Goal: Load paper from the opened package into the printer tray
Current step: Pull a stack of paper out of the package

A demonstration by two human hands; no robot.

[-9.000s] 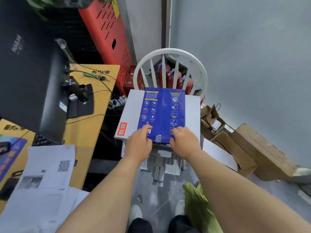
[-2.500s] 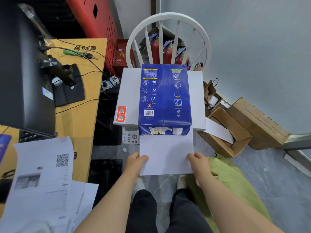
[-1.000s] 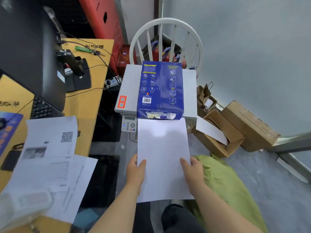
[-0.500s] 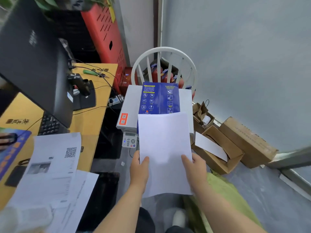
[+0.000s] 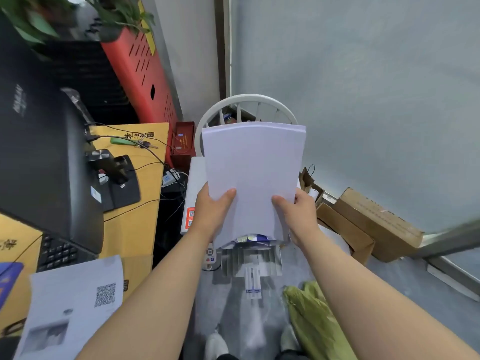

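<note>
I hold a thick stack of white paper [image 5: 253,175] upright in front of me. My left hand [image 5: 211,213] grips its lower left edge and my right hand [image 5: 296,211] grips its lower right edge, thumbs on the front sheet. The stack hides most of the white printer [image 5: 193,188] and the blue paper package; only the package's torn open end [image 5: 253,239] peeks out below the stack. Under that, the printer's ribbed tray [image 5: 250,261] sticks out toward me with its narrow extension pulled out.
A wooden desk [image 5: 132,193] stands left with a black monitor [image 5: 44,162], keyboard and printed sheets [image 5: 72,305]. A white chair back [image 5: 246,105] rises behind the printer. Cardboard boxes [image 5: 374,222] lie right, a green bag [image 5: 314,320] on the floor by my feet.
The stack slid fully out of the blue package. I have lifted it from low and flat to upright in front of the printer, and my view tilted up.
</note>
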